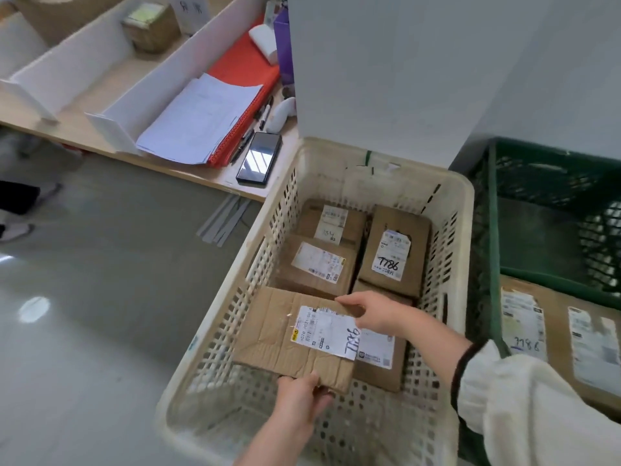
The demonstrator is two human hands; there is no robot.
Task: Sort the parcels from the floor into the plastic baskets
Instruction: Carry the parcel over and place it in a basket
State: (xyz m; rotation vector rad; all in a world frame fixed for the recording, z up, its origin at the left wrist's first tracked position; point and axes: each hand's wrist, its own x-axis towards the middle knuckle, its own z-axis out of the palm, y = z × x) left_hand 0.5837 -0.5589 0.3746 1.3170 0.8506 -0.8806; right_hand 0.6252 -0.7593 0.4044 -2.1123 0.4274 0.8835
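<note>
On my far left the floor (100, 280) is bare, so nothing there trips me. The bench (188, 169) above it carries papers (198, 119) and a phone (258, 158), the phone close to the edge and just beside the basket (467, 250); a careless swing of my elbow could knock it off.

My left hand (299, 396) pinches the near edge of the parcel (268, 338), fingers closed on the cardboard. My right hand (366, 312) grips its far corner, fingers curled over the top. The parcel hangs tilted inside the white basket, its left edge close to the slotted wall.

I judge the risks as these: that edge may snag in a slot, or the parcel may land crooked on the box (379, 358) half under it and slide. The boxes (393, 253) at the back take up most of the bottom, so only the near left part is free.

To the right the green basket (494, 230) stands touching mine, more parcels (551, 331) below it.
</note>
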